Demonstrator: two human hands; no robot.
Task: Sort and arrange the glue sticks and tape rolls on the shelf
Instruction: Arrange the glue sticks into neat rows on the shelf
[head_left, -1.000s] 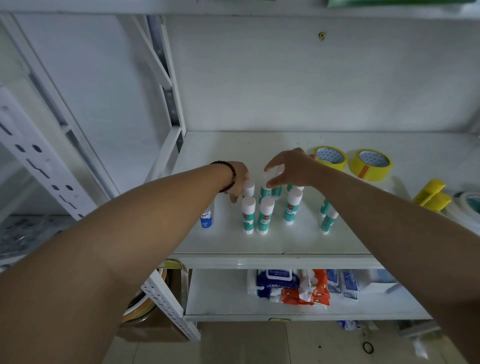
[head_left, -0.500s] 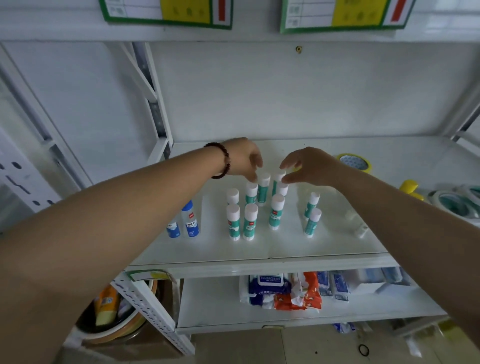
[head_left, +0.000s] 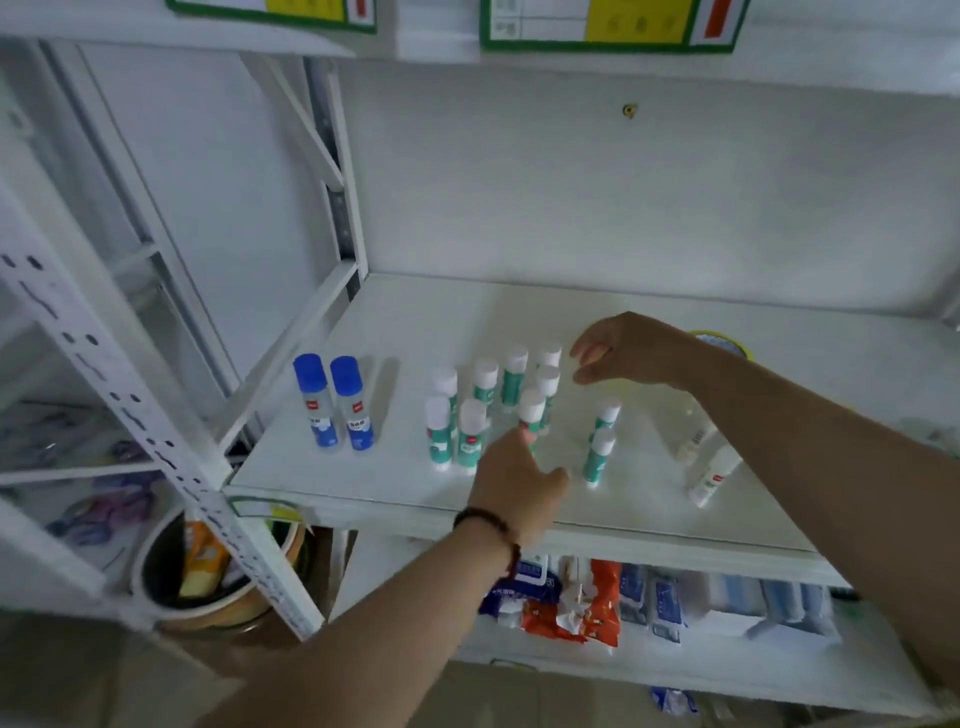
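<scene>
Several green glue sticks with white caps (head_left: 485, 405) stand upright in a cluster on the white shelf (head_left: 395, 483). Two more green sticks (head_left: 600, 441) stand apart to their right. Two blue-capped glue bottles (head_left: 335, 400) stand at the left. Two white sticks (head_left: 709, 475) lie tilted under my right forearm. My left hand (head_left: 519, 480), with a bead bracelet, hovers open over the shelf's front edge, just in front of the cluster. My right hand (head_left: 631, 351) hangs open behind the cluster, holding nothing. A yellow tape roll (head_left: 727, 343) peeks out behind my right wrist.
The lower shelf (head_left: 727, 670) holds packets in blue, orange and white. A bucket (head_left: 208, 577) with items sits on the floor at lower left beside a perforated white upright (head_left: 135, 410). Green-bordered labels (head_left: 608, 26) hang on the shelf above.
My left hand has pulled back from the rear of the cluster to the shelf's front edge. My right hand stays near the back row. The view has shifted left and up.
</scene>
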